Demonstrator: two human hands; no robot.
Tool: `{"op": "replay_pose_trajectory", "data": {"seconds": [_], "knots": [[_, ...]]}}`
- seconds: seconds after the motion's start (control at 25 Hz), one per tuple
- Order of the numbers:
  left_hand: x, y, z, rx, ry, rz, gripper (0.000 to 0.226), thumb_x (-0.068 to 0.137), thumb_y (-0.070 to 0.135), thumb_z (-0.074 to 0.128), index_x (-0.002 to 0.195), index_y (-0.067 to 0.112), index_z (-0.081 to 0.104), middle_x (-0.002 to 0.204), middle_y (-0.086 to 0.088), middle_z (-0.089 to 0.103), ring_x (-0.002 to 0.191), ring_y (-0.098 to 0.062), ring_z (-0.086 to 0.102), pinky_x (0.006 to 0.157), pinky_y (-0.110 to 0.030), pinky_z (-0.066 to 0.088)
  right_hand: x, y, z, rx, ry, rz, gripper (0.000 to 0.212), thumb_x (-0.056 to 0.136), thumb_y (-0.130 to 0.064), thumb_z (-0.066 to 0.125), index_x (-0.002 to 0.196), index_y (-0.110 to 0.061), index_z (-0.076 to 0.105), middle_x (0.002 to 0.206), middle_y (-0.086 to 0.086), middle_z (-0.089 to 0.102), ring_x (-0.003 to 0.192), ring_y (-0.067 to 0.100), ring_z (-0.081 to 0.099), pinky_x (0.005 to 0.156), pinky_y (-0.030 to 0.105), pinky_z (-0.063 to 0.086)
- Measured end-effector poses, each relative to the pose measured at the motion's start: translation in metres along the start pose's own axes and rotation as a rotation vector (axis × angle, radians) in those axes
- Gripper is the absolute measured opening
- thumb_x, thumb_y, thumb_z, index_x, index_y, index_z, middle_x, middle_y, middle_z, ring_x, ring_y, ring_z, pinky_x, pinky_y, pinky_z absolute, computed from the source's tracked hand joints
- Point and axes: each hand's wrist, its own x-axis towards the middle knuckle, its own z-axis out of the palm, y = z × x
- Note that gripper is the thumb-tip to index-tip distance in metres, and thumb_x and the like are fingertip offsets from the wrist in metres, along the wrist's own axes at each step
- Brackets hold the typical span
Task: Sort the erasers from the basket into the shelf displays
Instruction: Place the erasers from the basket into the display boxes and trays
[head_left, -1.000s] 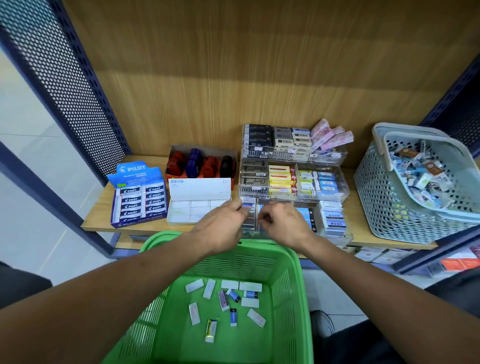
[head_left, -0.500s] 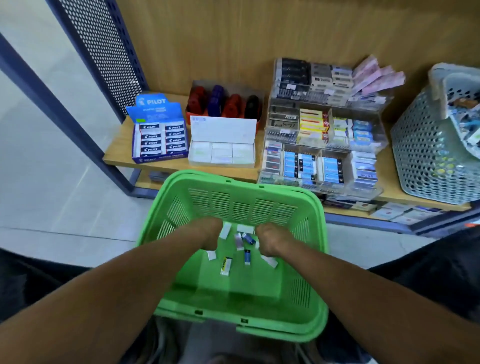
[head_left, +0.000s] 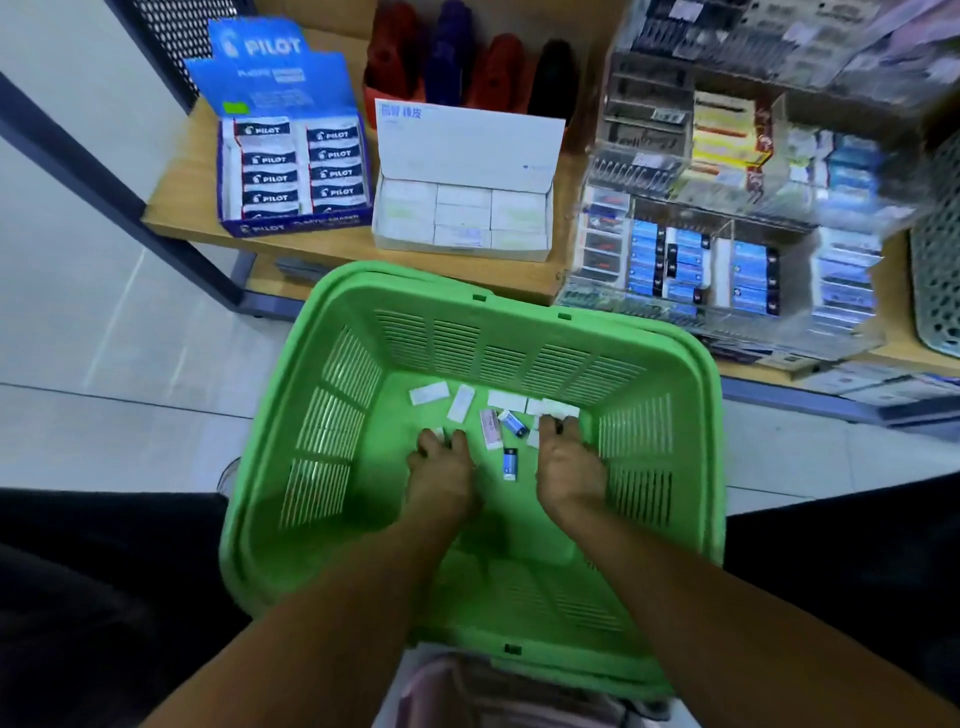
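Both hands are down in the slatted green plastic basket (head_left: 670, 364), which sits low in front of the person, just below the edge of the wooden shelf (head_left: 176, 208), handy for moving stock up to the displays. The left hand (head_left: 441, 470) has its fingers curled down over a small white eraser (head_left: 439, 434) at about nine o'clock in the scatter; it seems to be pinching it, though motion blur makes that a fair guess. The right hand (head_left: 569, 467) reaches toward three o'clock, fingertips (head_left: 550, 427) bent onto the long white erasers (head_left: 558, 408) there. Whether it has a hold I cannot tell.

Between the hands lie a pink-sleeved eraser (head_left: 491, 428) and two blue-sleeved erasers (head_left: 510, 464), loose on the basket floor. More white ones (head_left: 429, 393) spread toward eleven o'clock.

On the shelf at twelve o'clock, the open white cardboard box of white erasers (head_left: 462, 213) looks like the home for the white pieces. The blue Pilot display box (head_left: 291, 140) stands at eleven, the tiered clear acrylic display (head_left: 727, 228) at one.
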Motion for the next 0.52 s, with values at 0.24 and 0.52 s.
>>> {"op": "replay_pose_trajectory", "data": {"seconds": [0.24,0.52], "knots": [[0.013,0.005,0.003,-0.026,0.064,0.142,0.053,0.097,0.016,0.054,0.145,0.016,0.031,0.137,-0.017,0.037,0.105,-0.034,0.06,0.088,-0.043,0.052,-0.002,-0.003,0.009,-0.008,0.02,0.019,0.059,0.087,-0.016,0.069,0.136,-0.017,0.038,0.128,0.01,0.05,0.093,0.027,0.068,0.064,0.034,0.054],[0.013,0.009,-0.006,0.118,0.101,0.268,0.047,0.096,0.015,0.057,0.139,0.012,0.04,0.139,-0.017,0.037,0.098,-0.035,0.063,0.081,-0.043,0.051,-0.005,-0.008,0.008,0.155,-0.007,0.047,0.061,0.083,-0.031,0.072,0.133,-0.019,0.039,0.118,0.004,0.058,0.098,0.028,0.066,0.063,0.03,0.043]]}}
